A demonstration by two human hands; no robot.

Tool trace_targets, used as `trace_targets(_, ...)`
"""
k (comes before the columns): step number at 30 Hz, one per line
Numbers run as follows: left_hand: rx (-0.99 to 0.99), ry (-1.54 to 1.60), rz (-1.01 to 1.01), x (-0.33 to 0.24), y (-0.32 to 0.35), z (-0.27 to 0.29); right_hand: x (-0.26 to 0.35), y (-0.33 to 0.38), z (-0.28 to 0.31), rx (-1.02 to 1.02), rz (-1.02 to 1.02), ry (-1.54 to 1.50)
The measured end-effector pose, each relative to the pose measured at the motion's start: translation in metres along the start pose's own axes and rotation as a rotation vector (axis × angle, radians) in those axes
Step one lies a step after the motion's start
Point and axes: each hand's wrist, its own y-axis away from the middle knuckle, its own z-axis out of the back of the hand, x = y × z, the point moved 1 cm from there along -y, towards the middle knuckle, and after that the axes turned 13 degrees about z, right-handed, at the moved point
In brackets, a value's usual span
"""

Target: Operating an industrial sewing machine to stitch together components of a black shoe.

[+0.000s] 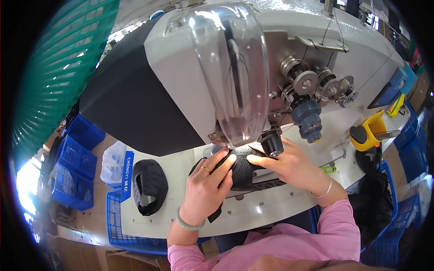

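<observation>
The black textured fabric shoe piece (pixel 246 171) lay flat near the middle of the pale sewing surface (pixel 271 203), directly under the head of the large off-white industrial sewing machine (pixel 181 77). The left hand (pixel 205 189), wearing a gold ring and a pale green bangle at the wrist, rested on the piece's left part, its fingers spread and pressing down rather than closed around anything. The right hand (pixel 291 165), with a thin bracelet on its wrist, lay on the piece's right part, its forefinger stretched leftward along the top edge of the fabric, just beside the round black knob (pixel 272 143) near the needle area; it too pressed flat, gripping nothing. The two hands' fingertips nearly met just below the clear curved plastic guard (pixel 235 67) that hung in front of the machine head.

Toward the left edge of the surface lay a second black shoe piece with a dark oval shape (pixel 149 186), well apart from both hands. A yellow and black tool (pixel 368 132) sat near the right edge. Blue plastic crates (pixel 74 169) stood on the floor beyond the left edge, beside a green slatted basket (pixel 58 67).
</observation>
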Motion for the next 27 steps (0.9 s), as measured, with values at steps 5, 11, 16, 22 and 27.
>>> trace_targets(5,0.003,-0.022,-0.004,-0.001,-0.004,0.001,-0.004,0.002,-0.005,-0.020,-0.017,-0.001)
trace_targets(11,-0.014,-0.041,-0.011,-0.002,-0.007,0.000,-0.008,0.003,-0.005,-0.061,-0.014,-0.001)
trace_targets(16,-0.044,-0.088,-0.026,-0.003,-0.007,-0.002,-0.013,0.005,-0.004,0.003,0.023,0.032)
trace_targets(22,-0.103,-0.227,-0.055,-0.009,-0.001,-0.009,-0.022,0.007,-0.008,-0.089,0.037,0.002)
trace_targets(27,-0.107,-0.282,-0.041,-0.011,0.002,-0.010,-0.022,0.004,-0.005,-0.067,0.054,0.059)
